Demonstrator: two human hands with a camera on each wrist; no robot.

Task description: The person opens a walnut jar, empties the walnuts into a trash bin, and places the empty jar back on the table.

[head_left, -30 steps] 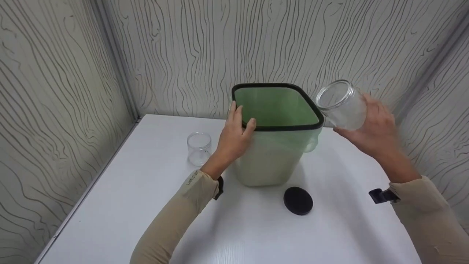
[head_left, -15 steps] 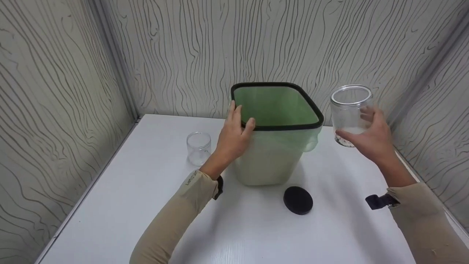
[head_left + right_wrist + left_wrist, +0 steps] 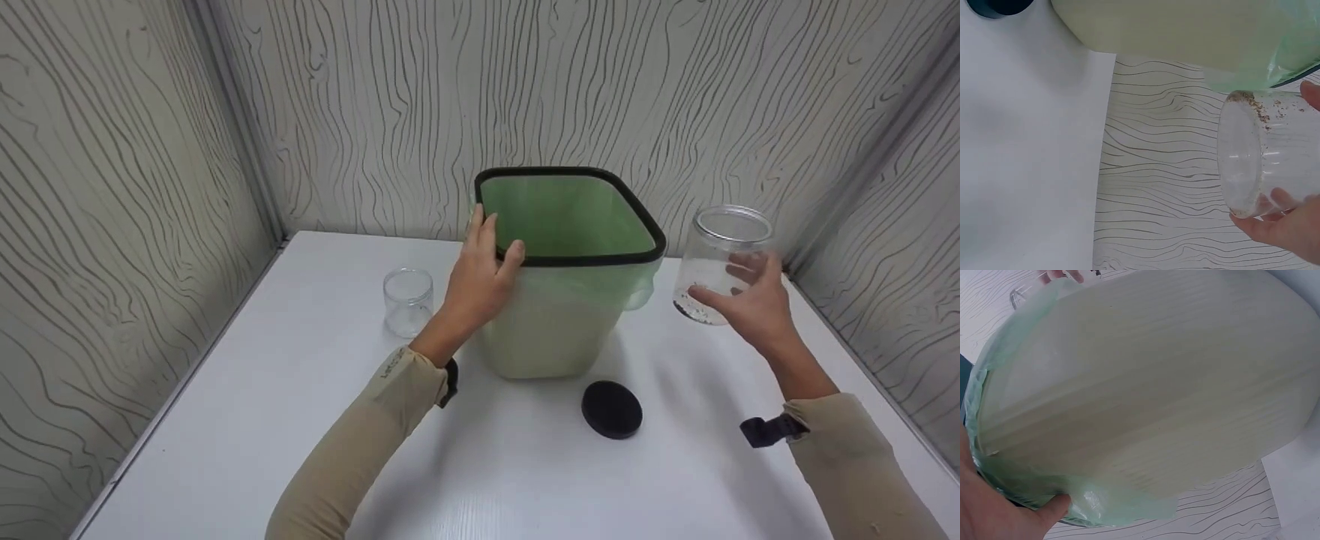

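Note:
A trash bin [image 3: 551, 322] with a black rim and a green bag lining stands upright on the table. My left hand [image 3: 480, 281] holds its front-left rim corner, and in the left wrist view the thumb [image 3: 1055, 509] presses on the bag outside; the other fingers are hidden there. Right of the bin, my right hand [image 3: 750, 300] grips a clear jar [image 3: 709, 274] by its side. The jar is lidless, mouth up and slightly tilted. Brown crumbs cling around its bottom in the right wrist view, where the jar [image 3: 1275, 152] appears raised.
A smaller clear jar [image 3: 409, 304] stands left of the bin, by my left forearm. In front of the bin lies a round black lid [image 3: 612, 409]. Wood-grain walls [image 3: 375, 112] enclose the white table [image 3: 262, 390] at its back and sides.
My right hand has turned the jar from tilted toward the bin to nearly upright, and lowered it on the bin's right. My left hand stays at the rim.

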